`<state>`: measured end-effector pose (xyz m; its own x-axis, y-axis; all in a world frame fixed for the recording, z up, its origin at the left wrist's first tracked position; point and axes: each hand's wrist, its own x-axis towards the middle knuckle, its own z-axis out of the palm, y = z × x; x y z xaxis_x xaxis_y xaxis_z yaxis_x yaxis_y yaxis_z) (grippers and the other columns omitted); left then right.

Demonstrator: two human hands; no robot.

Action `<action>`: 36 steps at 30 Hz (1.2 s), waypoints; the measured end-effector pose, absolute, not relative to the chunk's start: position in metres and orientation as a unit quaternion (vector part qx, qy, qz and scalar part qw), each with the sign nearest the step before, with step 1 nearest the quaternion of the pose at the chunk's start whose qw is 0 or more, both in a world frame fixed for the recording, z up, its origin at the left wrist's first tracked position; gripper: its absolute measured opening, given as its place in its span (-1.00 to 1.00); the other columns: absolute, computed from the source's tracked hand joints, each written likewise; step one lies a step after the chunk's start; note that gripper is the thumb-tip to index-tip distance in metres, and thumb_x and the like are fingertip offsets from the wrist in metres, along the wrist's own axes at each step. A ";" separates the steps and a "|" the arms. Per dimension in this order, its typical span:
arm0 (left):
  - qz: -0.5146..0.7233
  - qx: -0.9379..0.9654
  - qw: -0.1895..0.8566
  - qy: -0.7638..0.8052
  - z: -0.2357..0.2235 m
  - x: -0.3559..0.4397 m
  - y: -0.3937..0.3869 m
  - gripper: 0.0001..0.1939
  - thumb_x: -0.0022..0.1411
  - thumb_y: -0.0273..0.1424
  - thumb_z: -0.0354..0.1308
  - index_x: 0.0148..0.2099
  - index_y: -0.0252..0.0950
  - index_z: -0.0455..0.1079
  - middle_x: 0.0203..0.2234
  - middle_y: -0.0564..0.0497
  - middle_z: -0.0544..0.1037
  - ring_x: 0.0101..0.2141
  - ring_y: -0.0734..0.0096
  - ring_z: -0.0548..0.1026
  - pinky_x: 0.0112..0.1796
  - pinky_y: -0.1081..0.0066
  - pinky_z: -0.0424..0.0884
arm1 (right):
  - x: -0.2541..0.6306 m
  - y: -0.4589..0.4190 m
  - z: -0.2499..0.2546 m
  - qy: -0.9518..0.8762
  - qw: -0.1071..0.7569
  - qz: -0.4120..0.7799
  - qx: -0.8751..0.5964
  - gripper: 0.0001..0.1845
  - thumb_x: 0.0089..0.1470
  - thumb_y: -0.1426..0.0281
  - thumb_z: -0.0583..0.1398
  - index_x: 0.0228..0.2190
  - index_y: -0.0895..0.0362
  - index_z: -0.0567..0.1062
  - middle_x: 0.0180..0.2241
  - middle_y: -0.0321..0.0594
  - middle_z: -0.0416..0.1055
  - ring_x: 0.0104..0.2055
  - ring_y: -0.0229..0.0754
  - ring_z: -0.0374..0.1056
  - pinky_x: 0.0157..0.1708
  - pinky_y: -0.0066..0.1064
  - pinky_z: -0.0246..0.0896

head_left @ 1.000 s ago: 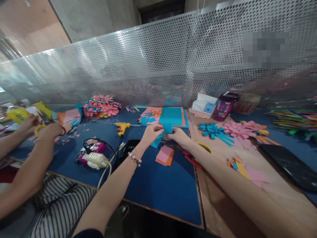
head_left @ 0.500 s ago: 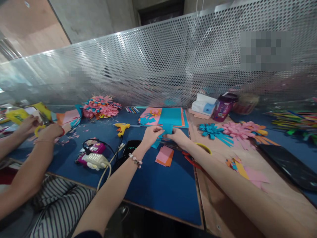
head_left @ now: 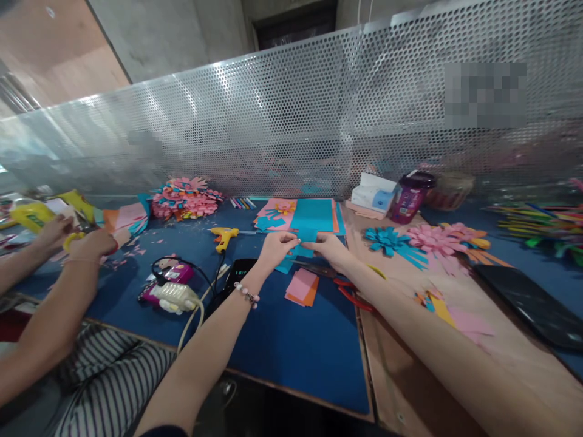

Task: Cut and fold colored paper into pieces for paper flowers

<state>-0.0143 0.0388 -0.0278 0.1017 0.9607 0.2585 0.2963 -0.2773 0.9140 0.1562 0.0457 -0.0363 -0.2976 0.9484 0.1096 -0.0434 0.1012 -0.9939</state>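
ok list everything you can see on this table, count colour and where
teal paper piece: 1, teal, pinched between both hands
paper sheets: a stack, teal over pink and orange, behind the hands
pink and orange pieces: 2, below the hands
glue gun: 1, yellow, left of the hands
scissors: 1, red and yellow handles, under the right forearm
paper flowers: several, teal and pink, right
flower pile: 1, mostly pink, back left
tissue box: 1, white, back
jar: 1, purple, beside the tissue box
co-worker's hands: 2, far left
left hand: holds the teal paper piece
right hand: holds the teal paper piece
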 end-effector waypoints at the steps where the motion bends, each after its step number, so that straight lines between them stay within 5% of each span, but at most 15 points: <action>1: 0.464 0.648 0.357 0.486 -0.028 -0.014 0.039 -0.74 -0.04 -0.26 0.23 -0.36 -0.38 0.48 -0.54 0.00 0.50 -0.54 0.47 0.43 -0.53 0.46 0.45 | 0.156 0.045 -0.036 -0.588 0.448 0.551 -0.388 -0.66 -0.28 0.25 0.32 -0.41 0.21 0.53 -0.48 -0.28 0.45 -0.53 -0.39 0.23 -0.55 -0.55 0.10; 14: 0.450 0.646 0.326 0.523 -0.030 -0.016 0.043 -0.75 -0.03 -0.28 0.22 -0.34 -0.37 0.48 -0.56 0.01 0.49 -0.58 0.49 0.41 -0.61 0.49 0.40 | 0.157 0.051 -0.045 -0.523 0.438 0.618 -0.390 -0.69 -0.39 0.35 0.40 -0.52 0.20 0.48 -0.58 -0.33 0.42 -0.55 -0.34 0.33 -0.40 -0.39 0.40; 29: 0.444 0.655 0.372 0.485 -0.034 -0.025 0.048 -0.75 -0.05 -0.27 0.22 -0.37 -0.38 0.48 -0.58 0.03 0.48 -0.56 0.49 0.41 -0.53 0.46 0.44 | 0.162 0.051 -0.054 -0.513 0.435 0.670 -0.313 -0.66 -0.23 0.28 0.36 -0.39 0.24 0.52 -0.43 -0.13 0.52 -0.42 -0.22 0.45 -0.28 -0.35 0.39; 36: 0.430 0.656 0.392 0.480 -0.033 -0.029 0.049 -0.73 -0.06 -0.27 0.23 -0.35 -0.39 0.48 -0.56 0.02 0.49 -0.54 0.49 0.42 -0.48 0.45 0.44 | 0.163 0.051 -0.053 -0.507 0.450 0.656 -0.332 -0.69 -0.29 0.27 0.37 -0.50 0.23 0.50 -0.50 -0.16 0.51 -0.45 -0.21 0.44 -0.30 -0.34 0.39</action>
